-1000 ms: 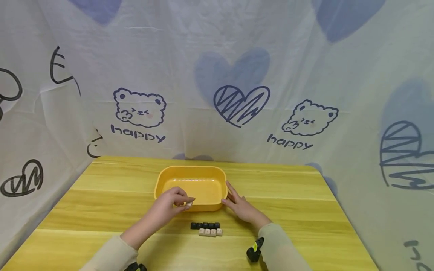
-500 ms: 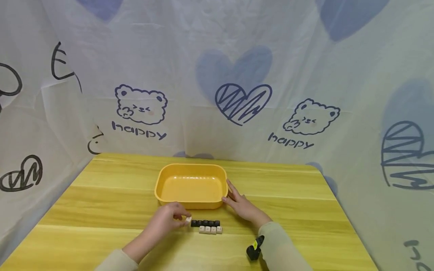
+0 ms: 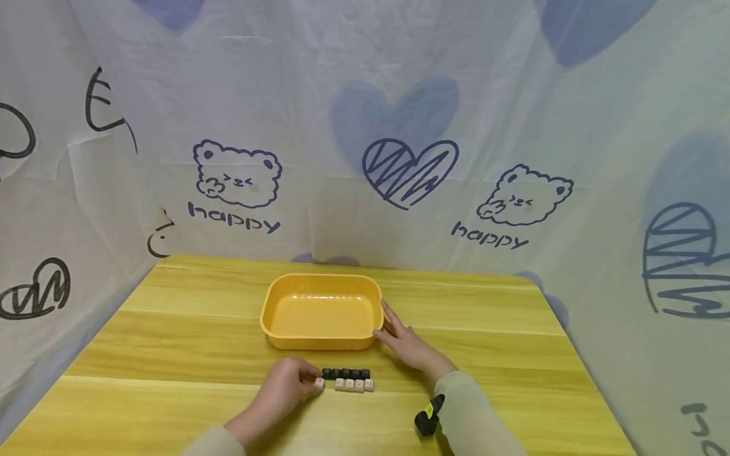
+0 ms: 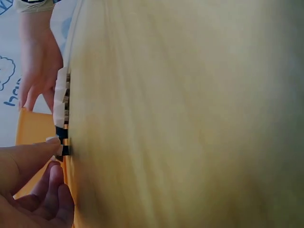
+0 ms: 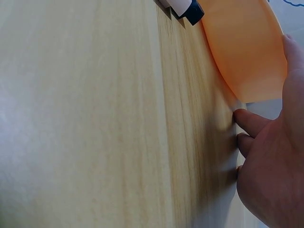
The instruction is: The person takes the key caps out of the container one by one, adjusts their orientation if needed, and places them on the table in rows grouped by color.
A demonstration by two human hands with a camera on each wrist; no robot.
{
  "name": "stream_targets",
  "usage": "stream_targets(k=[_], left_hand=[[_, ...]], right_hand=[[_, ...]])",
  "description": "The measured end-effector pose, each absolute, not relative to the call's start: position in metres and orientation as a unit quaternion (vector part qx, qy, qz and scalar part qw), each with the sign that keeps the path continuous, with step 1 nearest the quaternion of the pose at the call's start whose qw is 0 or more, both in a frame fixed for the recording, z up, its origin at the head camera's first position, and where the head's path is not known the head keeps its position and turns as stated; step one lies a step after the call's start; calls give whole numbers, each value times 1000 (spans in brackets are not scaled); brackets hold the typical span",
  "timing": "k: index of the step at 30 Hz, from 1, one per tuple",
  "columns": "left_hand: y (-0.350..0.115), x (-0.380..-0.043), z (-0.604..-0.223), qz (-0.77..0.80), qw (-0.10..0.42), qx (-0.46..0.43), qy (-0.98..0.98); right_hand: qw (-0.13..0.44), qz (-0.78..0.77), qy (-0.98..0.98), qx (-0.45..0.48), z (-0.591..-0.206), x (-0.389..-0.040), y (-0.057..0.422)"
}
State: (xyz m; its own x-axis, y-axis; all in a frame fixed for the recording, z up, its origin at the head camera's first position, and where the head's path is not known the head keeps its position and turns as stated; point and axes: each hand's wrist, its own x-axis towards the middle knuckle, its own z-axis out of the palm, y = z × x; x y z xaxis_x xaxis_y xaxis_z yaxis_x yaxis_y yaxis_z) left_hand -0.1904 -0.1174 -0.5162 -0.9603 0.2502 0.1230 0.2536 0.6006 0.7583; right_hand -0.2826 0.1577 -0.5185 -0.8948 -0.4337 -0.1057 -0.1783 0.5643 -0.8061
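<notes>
Thumb and fingertips of my left hand (image 3: 289, 386) pinch a white keycap (image 3: 319, 384) close to the table, just left of the keycap rows. A row of black keycaps (image 3: 346, 373) lies behind a shorter row of white keycaps (image 3: 354, 385). Behind both rows stands a yellow plastic tub (image 3: 322, 344) with nothing in it. Against the tub's right front corner rests my right hand (image 3: 413, 347), its fingers extended along the side wall. From the left wrist view the rows appear edge-on beyond the pinching fingers (image 4: 33, 164).
The wood-grain table (image 3: 490, 354) runs back to a white cloth (image 3: 319, 126) printed with hearts and bears. A black wrist device (image 3: 429, 416) sits by the right sleeve (image 3: 476, 411).
My left hand has come from over the tub's front edge down toward the table with the white keycap, ending left of the white row. My right hand stays at the tub.
</notes>
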Motion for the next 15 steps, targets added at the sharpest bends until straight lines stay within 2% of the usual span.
stream_targets(k=[15], left_hand=[[-115,-196,-521,-426,2,-109,-898]], right_hand=[[149,-432,872,-176,-521,-285,160]])
